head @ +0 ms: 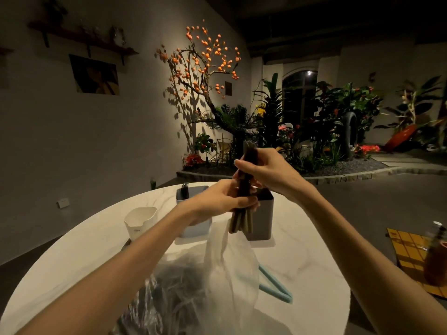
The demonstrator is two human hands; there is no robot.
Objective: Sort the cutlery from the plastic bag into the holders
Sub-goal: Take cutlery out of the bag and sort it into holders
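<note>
Dark, dull-surfaced, long and slim: a bundle of cutlery (244, 187) held upright between both hands, well above the table (302, 257). Gripped low by the left hand (225, 201), fingers curled round the shafts, and higher up by the right hand (261, 170), fingers and thumb wrapped round the upper part; paler olive ends fanning out just below the lower grip (handles or heads, too dim to tell). Directly beneath the grip, a thin, crinkly, translucent plastic bag (217, 274), slumped and shapeless, with more dark cutlery showing as a blurred tangle through its film. Just behind and below the grip, a grey square-walled holder (262, 216); to the left of the grip a pale blue holder (193, 206) with dark fork tines poking up at its far edge, and further left a white holder (140, 222) with a spouted rim, all smooth matt plastic by the look of it. Risks, as a judgement: loose pieces sliding out of the fanned lower end if either grip eases; bag film snagging on the ends and dragging upward; a light holder tipped by a careless lowering; mixed types dropped together into one holder, given the poor light. Polished, marbled, pale tabletop, probably slick, so little to stop a dropped piece skidding off the rim
</note>
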